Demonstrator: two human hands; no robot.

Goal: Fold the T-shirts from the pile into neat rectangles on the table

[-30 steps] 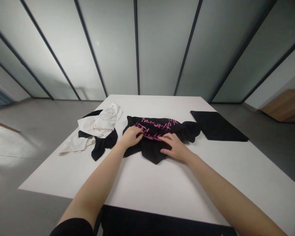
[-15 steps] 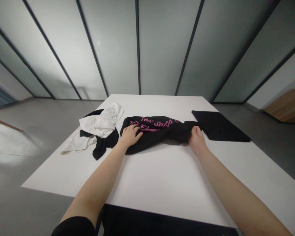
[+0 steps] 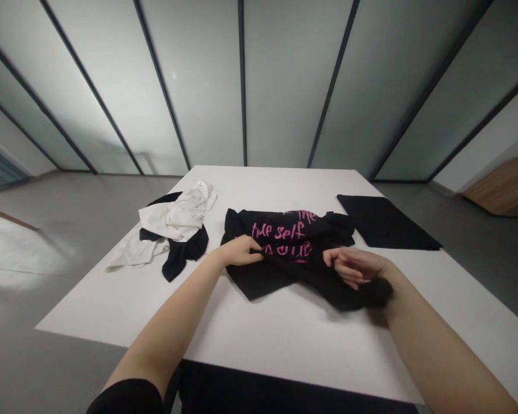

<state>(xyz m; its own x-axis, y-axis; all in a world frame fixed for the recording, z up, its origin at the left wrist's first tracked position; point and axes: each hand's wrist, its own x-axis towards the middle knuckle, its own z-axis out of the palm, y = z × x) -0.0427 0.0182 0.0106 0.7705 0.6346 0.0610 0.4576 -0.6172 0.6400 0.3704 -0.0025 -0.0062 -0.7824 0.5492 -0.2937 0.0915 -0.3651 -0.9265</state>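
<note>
A black T-shirt (image 3: 280, 221) with pink lettering lies rumpled in the middle of the white table, its near edge partly raised. My left hand (image 3: 244, 250) is closed on the cloth at the left of the print, thumb and fingers pinching a fold. Over the shirt's right side is my right hand (image 3: 354, 265), its fingers loosely bent and apart, with no cloth visibly between them. A blurred black flap of the shirt hangs beneath this hand, against the wrist.
A pile of white clothes (image 3: 179, 213) mixed with black clothes (image 3: 185, 253) lies at the table's left. On the right rests a flat folded black garment (image 3: 384, 221). The white table (image 3: 302, 345) has its near edge by my body. Frosted glass panels (image 3: 280, 80) stand behind.
My right hand has come nearer to me and loosened from the shirt's right end. My left hand has moved slightly right and closed on cloth. The shirt's near part has spread toward me, showing more lettering.
</note>
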